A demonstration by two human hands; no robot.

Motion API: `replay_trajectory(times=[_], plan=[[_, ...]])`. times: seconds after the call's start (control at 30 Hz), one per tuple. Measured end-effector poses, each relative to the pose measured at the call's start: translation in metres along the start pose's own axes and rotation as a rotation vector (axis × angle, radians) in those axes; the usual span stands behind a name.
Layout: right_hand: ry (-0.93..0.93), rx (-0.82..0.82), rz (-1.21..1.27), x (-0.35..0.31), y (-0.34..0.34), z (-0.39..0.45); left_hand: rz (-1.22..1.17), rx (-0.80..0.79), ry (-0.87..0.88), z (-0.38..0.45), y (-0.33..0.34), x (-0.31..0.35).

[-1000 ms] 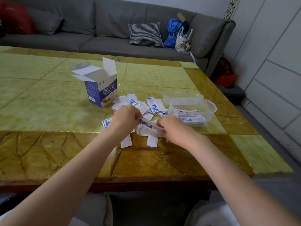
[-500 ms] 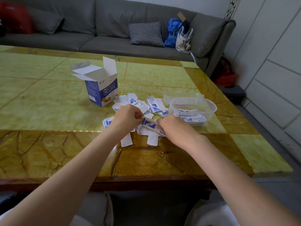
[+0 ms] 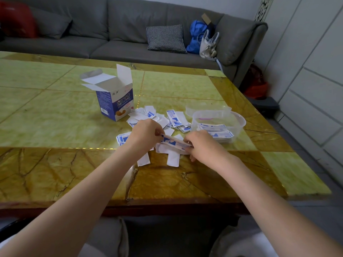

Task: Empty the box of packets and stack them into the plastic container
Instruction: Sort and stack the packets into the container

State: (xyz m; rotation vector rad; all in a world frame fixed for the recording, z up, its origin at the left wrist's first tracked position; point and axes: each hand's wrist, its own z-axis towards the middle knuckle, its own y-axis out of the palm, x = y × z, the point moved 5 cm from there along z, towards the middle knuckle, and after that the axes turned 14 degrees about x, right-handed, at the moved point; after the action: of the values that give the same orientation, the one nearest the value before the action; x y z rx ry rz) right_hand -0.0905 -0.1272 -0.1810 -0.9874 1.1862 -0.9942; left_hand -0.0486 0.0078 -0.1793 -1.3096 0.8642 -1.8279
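Note:
A blue and white box (image 3: 116,101) stands upright on the table with its top flaps open. Several white and blue packets (image 3: 174,119) lie scattered between it and a clear plastic container (image 3: 239,123), which holds a flat stack of packets. My left hand (image 3: 144,134) and my right hand (image 3: 202,145) pinch the two ends of a small bundle of packets (image 3: 173,141), held just above the table, left of the container. More loose packets lie under and around my hands.
The clear lid (image 3: 206,109) lies behind the container. The green and amber marble table (image 3: 55,123) stretches wide to the left. A grey sofa (image 3: 111,34) with a checked cushion and bags stands behind; the table's right edge is near the container.
Both hands stayed at the same spot on the bundle; the bundle tilted a little and its blue face now shows more. The box and container have not moved.

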Motion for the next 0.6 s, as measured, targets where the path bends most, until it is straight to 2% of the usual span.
replay_trajectory(times=[0.17, 0.4, 0.6], plan=[[-0.037, 0.054, -0.033, 0.002, -0.001, -0.002, -0.070, 0.013, -0.051, -0.002, 0.000, -0.002], [-0.046, 0.078, -0.021, 0.002, 0.000, -0.002, 0.047, 0.018, 0.027, -0.006, 0.005, 0.010], [-0.074, 0.116, -0.012, -0.004, -0.014, -0.003, 0.056, -0.001, 0.063, 0.003, -0.010, 0.014]])
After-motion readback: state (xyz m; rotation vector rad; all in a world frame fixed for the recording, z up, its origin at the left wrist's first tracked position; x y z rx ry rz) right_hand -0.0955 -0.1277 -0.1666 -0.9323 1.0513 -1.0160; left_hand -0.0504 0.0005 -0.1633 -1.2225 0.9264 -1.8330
